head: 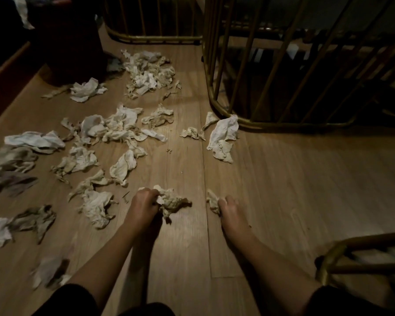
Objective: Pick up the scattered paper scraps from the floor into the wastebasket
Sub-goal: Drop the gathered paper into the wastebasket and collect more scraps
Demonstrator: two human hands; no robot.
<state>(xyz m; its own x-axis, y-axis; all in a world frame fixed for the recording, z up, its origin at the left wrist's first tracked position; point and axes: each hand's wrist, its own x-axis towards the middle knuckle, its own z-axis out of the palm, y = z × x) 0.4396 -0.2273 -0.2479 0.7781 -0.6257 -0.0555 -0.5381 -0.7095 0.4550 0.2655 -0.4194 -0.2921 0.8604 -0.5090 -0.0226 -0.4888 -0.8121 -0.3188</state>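
Observation:
Several crumpled white paper scraps lie scattered over the wooden floor, mostly at the left and centre. My left hand grips a crumpled paper wad low on the floor. To its right, my right hand pinches a small paper scrap against the floor. A big heap of scraps lies farther back, beside a dark wastebasket at the upper left. A larger sheet rests near the brass frame.
Brass-coloured barred furniture frames stand at the back and right. Another brass frame sits at the lower right by my right forearm. A dark bench edge runs along the far left. Bare floor lies to the right of my hands.

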